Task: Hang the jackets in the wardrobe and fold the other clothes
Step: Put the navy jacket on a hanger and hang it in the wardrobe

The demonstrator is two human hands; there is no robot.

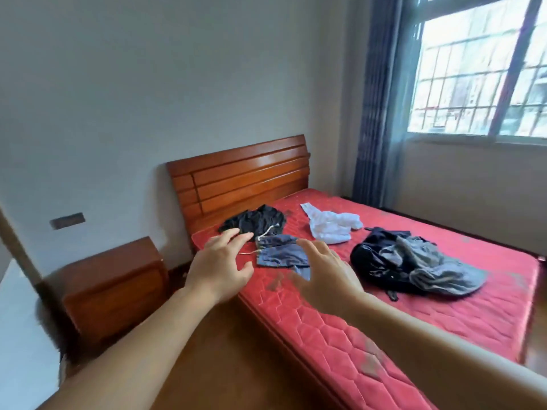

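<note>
Several clothes lie on a red mattress (444, 306). Blue denim shorts (281, 251) with a pale drawstring lie near the head end, folded small. Behind them sits a crumpled black garment (254, 220). A white garment (331, 226) lies further right, and a dark jacket with grey fabric (414, 261) is heaped toward the middle. My left hand (220, 267) and my right hand (328, 276) are both stretched out with spread fingers, hovering just in front of the denim shorts and holding nothing. The right hand covers the shorts' near corner.
A wooden headboard (242, 176) stands against the grey wall. A wooden nightstand (115, 285) sits left of the bed on a wooden floor (222, 365). A barred window (479, 69) with a blue curtain (379, 99) is at the far right.
</note>
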